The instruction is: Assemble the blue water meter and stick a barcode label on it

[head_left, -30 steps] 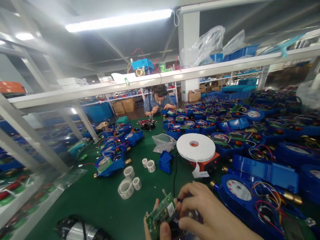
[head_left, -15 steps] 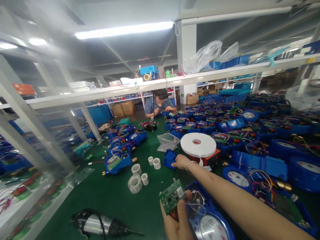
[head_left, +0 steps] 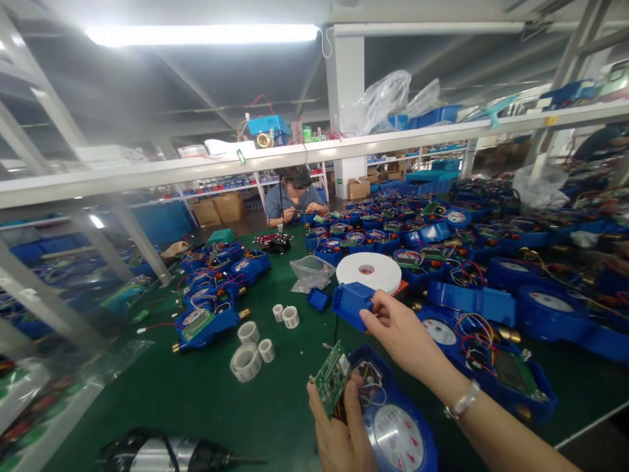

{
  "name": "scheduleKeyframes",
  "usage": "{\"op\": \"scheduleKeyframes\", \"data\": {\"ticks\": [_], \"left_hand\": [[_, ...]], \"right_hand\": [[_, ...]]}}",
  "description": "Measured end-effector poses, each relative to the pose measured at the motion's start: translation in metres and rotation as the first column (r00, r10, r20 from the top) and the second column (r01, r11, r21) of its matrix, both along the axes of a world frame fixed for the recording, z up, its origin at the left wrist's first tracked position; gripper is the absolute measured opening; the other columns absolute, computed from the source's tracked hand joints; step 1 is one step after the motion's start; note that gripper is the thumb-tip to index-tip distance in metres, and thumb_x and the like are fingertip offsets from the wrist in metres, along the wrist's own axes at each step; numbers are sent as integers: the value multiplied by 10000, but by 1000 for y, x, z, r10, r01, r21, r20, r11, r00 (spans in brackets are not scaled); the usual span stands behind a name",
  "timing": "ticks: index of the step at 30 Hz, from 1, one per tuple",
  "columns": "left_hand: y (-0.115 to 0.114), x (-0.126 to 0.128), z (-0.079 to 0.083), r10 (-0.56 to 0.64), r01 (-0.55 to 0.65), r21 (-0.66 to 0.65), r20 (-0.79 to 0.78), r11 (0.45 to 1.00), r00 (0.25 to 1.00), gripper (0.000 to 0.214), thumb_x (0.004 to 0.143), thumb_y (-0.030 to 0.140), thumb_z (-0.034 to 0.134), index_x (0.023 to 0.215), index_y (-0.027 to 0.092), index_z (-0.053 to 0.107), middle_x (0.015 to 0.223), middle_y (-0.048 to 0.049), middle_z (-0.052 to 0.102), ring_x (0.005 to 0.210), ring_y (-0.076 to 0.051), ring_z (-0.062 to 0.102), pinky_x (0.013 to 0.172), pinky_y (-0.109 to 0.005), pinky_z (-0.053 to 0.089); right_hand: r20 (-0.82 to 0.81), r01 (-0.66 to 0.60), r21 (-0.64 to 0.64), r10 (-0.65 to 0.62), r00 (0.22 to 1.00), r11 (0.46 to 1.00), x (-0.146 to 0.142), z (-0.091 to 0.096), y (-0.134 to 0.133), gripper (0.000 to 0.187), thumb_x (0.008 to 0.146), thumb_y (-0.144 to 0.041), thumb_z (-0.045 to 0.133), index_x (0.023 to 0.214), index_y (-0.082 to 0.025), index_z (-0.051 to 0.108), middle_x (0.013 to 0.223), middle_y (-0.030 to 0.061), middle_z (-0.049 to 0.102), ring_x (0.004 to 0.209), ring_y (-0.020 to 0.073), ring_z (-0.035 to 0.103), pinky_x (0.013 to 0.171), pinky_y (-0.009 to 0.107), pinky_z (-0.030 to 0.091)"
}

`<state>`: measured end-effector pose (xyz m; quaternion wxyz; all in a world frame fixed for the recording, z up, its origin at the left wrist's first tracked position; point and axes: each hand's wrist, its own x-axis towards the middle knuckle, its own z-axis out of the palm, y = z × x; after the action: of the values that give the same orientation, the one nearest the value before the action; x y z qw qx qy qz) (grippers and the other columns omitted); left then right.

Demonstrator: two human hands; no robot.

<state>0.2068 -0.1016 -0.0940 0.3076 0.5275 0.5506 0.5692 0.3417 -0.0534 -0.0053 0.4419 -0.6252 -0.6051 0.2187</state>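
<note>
My left hand [head_left: 339, 429] grips a green circuit board [head_left: 331, 378] by its lower edge, tilted up on its side. Thin wires run from the board into an open blue meter housing [head_left: 393, 419] with a round white dial, lying just right of that hand. My right hand [head_left: 396, 328] is lifted above the bench and pinches a blue plastic cover [head_left: 351, 303] by one corner. A second small blue part [head_left: 318, 299] stays on the green mat behind it.
A white tape roll [head_left: 368, 272] sits on an orange block. White plastic rings [head_left: 250, 351] lie left of centre, and an electric screwdriver [head_left: 171, 453] lies at the near left. Many blue meters [head_left: 491, 288] crowd the right side. Another person [head_left: 292, 200] works at the far end.
My right hand left the circuit board, reached out to the blue plastic parts by the tape roll, and has lifted one cover back toward me. My left hand keeps holding the board.
</note>
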Motion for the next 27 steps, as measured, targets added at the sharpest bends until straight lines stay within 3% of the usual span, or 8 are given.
{"op": "scheduleKeyframes", "data": {"ticks": [3, 6, 9, 14, 18, 27], "left_hand": [[-1, 2, 2, 130, -106, 143, -172, 984, 976, 184, 908, 395, 529, 952, 234, 606, 917, -83, 731, 933, -258, 678, 879, -393, 473], [0, 0, 8, 182, 17, 429, -419, 903, 890, 137, 901, 230, 494, 986, 248, 601, 833, -23, 743, 748, -202, 684, 959, -415, 387], [2, -1, 17, 241, 127, 538, -559, 833, 794, 269, 856, 110, 462, 1069, 242, 560, 775, 7, 724, 645, -165, 664, 905, -398, 350], [3, 5, 31, 296, 123, 511, -659, 851, 691, 362, 770, 46, 443, 1065, 241, 519, 710, 18, 669, 615, -162, 614, 841, -387, 329], [3, 12, 33, 246, 145, 444, -707, 884, 663, 481, 652, 21, 430, 1052, 260, 550, 760, 18, 620, 725, -178, 598, 832, -378, 322], [-2, 22, 31, 252, 130, 415, -741, 901, 623, 496, 667, -4, 427, 1062, 265, 560, 785, 16, 616, 749, -185, 556, 838, -381, 325]], "right_hand": [[-97, -18, -55, 13, 995, 998, 14, -8, -31, 225, 851, -414, 471, 748, -239, 374, 609, -71, 373, 568, 134, 408, 533, 256, 311], [-271, -90, -114, 56, 961, 989, 19, -19, -47, 240, 836, -412, 499, 752, -232, 364, 640, -72, 357, 598, 124, 373, 554, 246, 308], [-390, -134, -144, 68, 918, 981, 21, -28, -54, 258, 822, -404, 537, 753, -228, 362, 631, -79, 373, 583, 111, 362, 549, 232, 297], [-481, -76, -109, 14, 877, 991, 25, -37, -60, 306, 790, -421, 609, 734, -223, 383, 623, -78, 392, 562, 103, 398, 531, 215, 318], [-577, -147, -73, 78, 813, 986, 25, -47, -66, 313, 802, -374, 658, 736, -219, 394, 662, -65, 431, 607, 111, 446, 555, 206, 374], [-688, -139, 12, 109, 717, 990, 32, -67, -71, 274, 821, -337, 695, 763, -226, 451, 730, -47, 512, 683, 131, 526, 595, 188, 435]]}}
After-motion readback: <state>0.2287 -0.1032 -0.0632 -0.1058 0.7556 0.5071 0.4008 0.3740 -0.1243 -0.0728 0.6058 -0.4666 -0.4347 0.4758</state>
